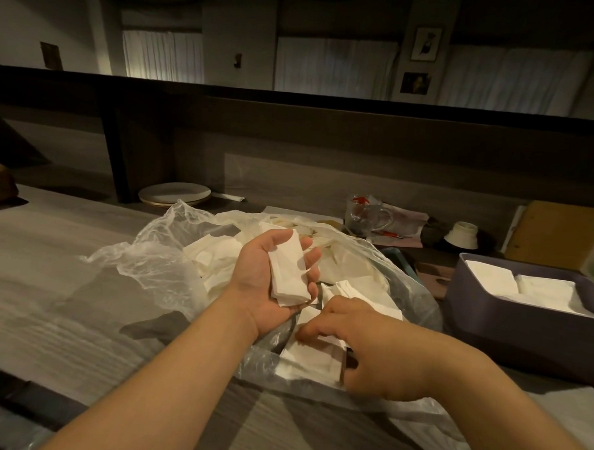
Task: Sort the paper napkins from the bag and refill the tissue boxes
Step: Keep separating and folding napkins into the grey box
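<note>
- Two bare forearms reached forward from the bottom of the frame, the left from the lower left and the right from the lower right.
- The left hand [270, 274] was raised with its palm turned up, its fingers loosely curled around a small stack of folded napkins [289, 270] lying across the palm.
- The right hand [362, 341] sat lower and nearer, back of the hand facing up and wrist bent.
- Its fingers [314, 329] curled downward, pinching a folded napkin [309, 355] beneath them.
- The two hands were near each other but apart.
</note>
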`<action>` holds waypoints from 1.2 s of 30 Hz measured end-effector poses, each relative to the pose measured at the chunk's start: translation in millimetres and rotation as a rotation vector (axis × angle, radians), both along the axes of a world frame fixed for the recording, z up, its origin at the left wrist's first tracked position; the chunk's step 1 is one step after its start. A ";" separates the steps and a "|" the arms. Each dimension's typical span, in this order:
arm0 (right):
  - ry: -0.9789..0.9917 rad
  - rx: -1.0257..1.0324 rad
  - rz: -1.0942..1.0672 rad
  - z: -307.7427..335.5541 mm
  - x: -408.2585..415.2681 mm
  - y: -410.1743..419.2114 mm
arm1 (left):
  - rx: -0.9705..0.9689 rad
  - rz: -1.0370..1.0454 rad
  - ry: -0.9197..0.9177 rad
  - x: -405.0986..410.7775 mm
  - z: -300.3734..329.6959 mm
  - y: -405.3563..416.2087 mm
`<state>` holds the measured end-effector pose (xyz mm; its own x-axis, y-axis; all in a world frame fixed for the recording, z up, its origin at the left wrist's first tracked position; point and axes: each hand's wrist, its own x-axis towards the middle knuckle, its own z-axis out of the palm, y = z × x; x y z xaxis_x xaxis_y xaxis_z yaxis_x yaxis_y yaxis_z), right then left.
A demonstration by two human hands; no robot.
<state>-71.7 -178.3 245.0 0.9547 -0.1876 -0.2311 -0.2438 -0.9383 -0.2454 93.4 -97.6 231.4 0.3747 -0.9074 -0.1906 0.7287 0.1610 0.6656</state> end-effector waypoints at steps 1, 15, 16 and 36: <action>0.014 0.004 0.007 0.9 -0.8 -0.4 | 0.001 0.001 -0.002 0.0 0.1 0.1; -0.198 0.046 -0.008 -8.9 2.5 -3.1 | 0.017 0.022 -0.010 -3.4 1.9 1.3; -0.197 0.043 -0.010 -8.9 2.9 -2.8 | 0.021 0.025 -0.011 -3.4 2.0 1.1; -0.332 0.015 -0.177 -15.8 6.9 1.8 | 0.046 0.045 -0.039 -2.8 3.1 -2.6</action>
<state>-64.7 -176.4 229.2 0.9310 -0.3557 0.0818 -0.3069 -0.8842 -0.3521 90.6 -100.2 234.5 0.4224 -0.8801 -0.2166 0.6951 0.1611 0.7007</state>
